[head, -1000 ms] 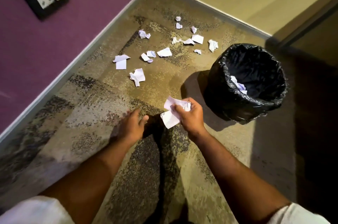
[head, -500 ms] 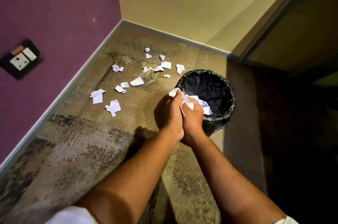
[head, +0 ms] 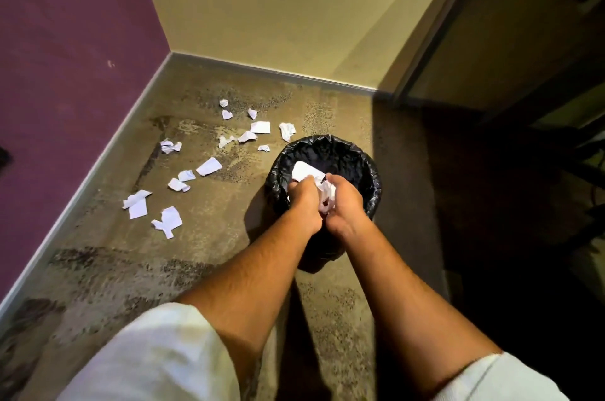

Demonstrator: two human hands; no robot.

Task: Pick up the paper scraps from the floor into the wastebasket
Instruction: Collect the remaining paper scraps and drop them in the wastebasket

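Mottled tan-and-grey carpet floor (head: pixel 203 269) fills a corner between a purple wall (head: pixel 65 73) and a cream wall (head: pixel 278 7); no readable writing or labels anywhere. Nearest, two white sleeves (head: pixel 157 358) cut off by the bottom edge. Both bare forearms reach forward over the round wastebasket with black plastic liner (head: pixel 366 164). Left hand (head: pixel 302 204) and right hand (head: pixel 345 204) sit side by side, fingers curled closed around a bunch of crumpled white paper (head: pixel 327 194) pinched between them, above the bin's opening. One larger white scrap (head: pixel 304 170) shows just past the left hand's knuckles; held or already inside the bin, cannot tell. Bin's near rim and contents hidden by the hands. Beyond and left, about thirteen white paper scraps on the carpet (head: pixel 208 166), some overlapping, so the count is rough. Dark doorway area at right is too dim to read.
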